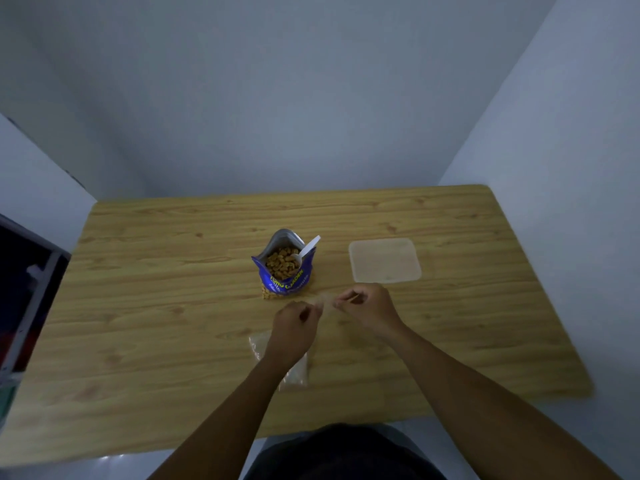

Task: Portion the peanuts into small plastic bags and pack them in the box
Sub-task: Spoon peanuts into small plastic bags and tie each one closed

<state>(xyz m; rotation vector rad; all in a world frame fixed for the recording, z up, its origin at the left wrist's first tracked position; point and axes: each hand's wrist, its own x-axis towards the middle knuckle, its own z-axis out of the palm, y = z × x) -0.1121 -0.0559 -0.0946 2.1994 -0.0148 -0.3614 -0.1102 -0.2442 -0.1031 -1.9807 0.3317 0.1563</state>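
our left hand (294,318) and right hand (363,306) pinch a clear small bag (325,301) between them; peanut pouch (284,268) just beyond.

Single head-worn wide-angle view; looks forward and steeply down over the table (138,306) from its near edge; hands (294,323) near centre; walls fill the upper half.

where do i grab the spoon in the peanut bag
The handle's free end, from above right. The spoon leans over the right rim of the open peanut bag, bowl down among the nuts, so only the handle is clear. The left hand and right hand pinch a small clear bag.
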